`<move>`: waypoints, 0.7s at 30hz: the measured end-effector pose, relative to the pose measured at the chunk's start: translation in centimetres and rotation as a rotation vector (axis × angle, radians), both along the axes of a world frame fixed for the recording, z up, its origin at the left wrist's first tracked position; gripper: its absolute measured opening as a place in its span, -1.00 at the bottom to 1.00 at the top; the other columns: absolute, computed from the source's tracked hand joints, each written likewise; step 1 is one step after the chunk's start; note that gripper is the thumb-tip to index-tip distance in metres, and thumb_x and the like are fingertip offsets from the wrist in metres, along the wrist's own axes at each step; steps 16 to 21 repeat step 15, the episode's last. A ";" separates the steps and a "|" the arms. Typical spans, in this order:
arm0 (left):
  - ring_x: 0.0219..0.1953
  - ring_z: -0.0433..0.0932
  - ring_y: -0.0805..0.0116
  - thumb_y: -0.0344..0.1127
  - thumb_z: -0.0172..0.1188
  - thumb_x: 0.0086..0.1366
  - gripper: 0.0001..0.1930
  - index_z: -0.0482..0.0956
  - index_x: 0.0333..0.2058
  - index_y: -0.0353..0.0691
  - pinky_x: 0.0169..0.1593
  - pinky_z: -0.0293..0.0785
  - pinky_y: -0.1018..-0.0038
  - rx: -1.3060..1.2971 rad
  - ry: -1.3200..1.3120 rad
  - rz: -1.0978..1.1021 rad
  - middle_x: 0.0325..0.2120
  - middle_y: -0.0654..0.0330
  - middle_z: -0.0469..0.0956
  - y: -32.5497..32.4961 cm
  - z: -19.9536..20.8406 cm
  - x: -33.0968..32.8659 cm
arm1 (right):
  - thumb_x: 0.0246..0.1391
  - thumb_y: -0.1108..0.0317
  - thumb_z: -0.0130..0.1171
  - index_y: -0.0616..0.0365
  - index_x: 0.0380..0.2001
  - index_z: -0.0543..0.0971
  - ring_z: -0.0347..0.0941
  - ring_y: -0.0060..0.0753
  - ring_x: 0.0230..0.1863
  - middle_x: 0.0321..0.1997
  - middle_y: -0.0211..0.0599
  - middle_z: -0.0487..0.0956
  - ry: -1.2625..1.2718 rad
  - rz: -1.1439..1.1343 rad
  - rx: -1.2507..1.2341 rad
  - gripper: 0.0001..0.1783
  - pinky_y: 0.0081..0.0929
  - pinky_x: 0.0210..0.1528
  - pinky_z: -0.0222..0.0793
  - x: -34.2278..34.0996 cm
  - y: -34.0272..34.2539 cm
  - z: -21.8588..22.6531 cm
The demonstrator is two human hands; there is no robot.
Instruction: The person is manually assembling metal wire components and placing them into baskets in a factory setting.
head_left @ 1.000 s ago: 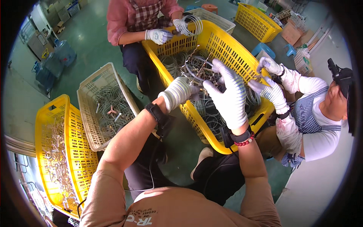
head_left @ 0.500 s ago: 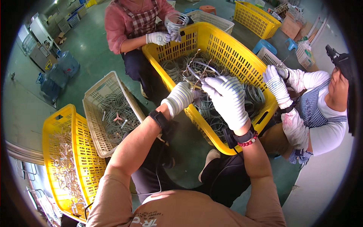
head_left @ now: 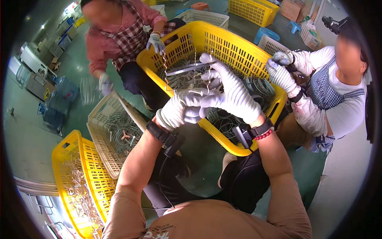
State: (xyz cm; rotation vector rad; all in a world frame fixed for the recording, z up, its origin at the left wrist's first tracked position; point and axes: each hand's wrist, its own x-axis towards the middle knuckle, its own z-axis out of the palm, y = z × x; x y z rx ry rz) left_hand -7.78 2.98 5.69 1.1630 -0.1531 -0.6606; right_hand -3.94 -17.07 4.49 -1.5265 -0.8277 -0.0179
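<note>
Above the large yellow basket (head_left: 242, 49), my two gloved hands share a small metal frame with wavy, wire-like prongs (head_left: 165, 67). A flat grey ring (head_left: 187, 70) lies across the prongs, seen nearly edge-on. My left hand (head_left: 175, 111), in a white striped glove, is closed round the near, lower side of the frame. The fingers of my right hand (head_left: 234, 93) reach round the frame's right side, the upper ones at the ring's right end. Their exact contact is partly hidden. Many grey wire rings (head_left: 221, 119) fill the basket below.
A white crate (head_left: 113, 163) of rings and a yellow basket (head_left: 85, 159) of metal pieces stand at left. One co-worker's glove (head_left: 156, 43) is at the big basket's far rim; another co-worker's glove (head_left: 280, 73) is at its right. Blue water bottles (head_left: 65, 89) stand far left.
My hands have shifted left with the frame, which has turned so the ring shows edge-on. The far co-worker's wire coil has gone from above the basket to beside the white crate, blurred. My view has shifted.
</note>
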 end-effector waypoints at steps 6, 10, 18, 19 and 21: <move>-0.68 0.18 0.64 -0.06 0.15 0.41 -0.73 0.63 -0.37 -0.07 -0.58 0.05 0.60 0.068 -0.081 0.119 -0.60 0.42 0.47 0.0 -3.4 1.5 | -0.16 0.38 0.58 0.20 -0.01 0.62 0.61 -0.12 -0.19 -0.02 -0.14 0.65 -0.522 -0.456 -0.137 -0.43 -0.23 -0.06 0.57 -0.7 1.5 1.4; -0.67 0.19 0.62 -0.08 0.13 0.41 -0.75 0.63 -0.31 -0.08 -0.56 0.07 0.60 0.153 -0.095 0.369 -0.60 0.41 0.46 -1.1 -4.1 2.0 | -0.16 0.32 0.54 0.22 -0.14 0.68 0.62 0.04 -0.16 -0.22 -0.09 0.69 -0.500 -0.535 -0.208 -0.55 -0.15 -0.07 0.54 -0.3 2.2 0.8; -0.69 0.09 0.61 -0.13 0.14 0.44 -0.80 0.57 -0.26 -0.11 -0.60 0.03 0.60 -0.037 0.009 0.159 -0.63 0.41 0.34 0.9 -3.1 1.6 | -0.08 0.46 0.51 0.17 0.26 0.49 0.61 -0.30 -0.16 0.04 -0.22 0.56 -0.158 -0.321 0.003 -0.24 -0.28 -0.07 0.58 -0.4 1.6 0.9; -0.69 0.09 0.61 -0.13 0.14 0.44 -0.80 0.57 -0.26 -0.11 -0.60 0.03 0.60 -0.037 0.009 0.159 -0.63 0.41 0.34 0.9 -3.1 1.6 | -0.08 0.46 0.51 0.17 0.26 0.49 0.61 -0.30 -0.16 0.04 -0.22 0.56 -0.158 -0.321 0.003 -0.24 -0.28 -0.07 0.58 -0.4 1.6 0.9; -0.69 0.09 0.61 -0.13 0.14 0.44 -0.80 0.57 -0.26 -0.11 -0.60 0.03 0.60 -0.037 0.009 0.159 -0.63 0.41 0.34 0.9 -3.1 1.6 | -0.08 0.46 0.51 0.17 0.26 0.49 0.61 -0.30 -0.16 0.04 -0.22 0.56 -0.158 -0.321 0.003 -0.24 -0.28 -0.07 0.58 -0.4 1.6 0.9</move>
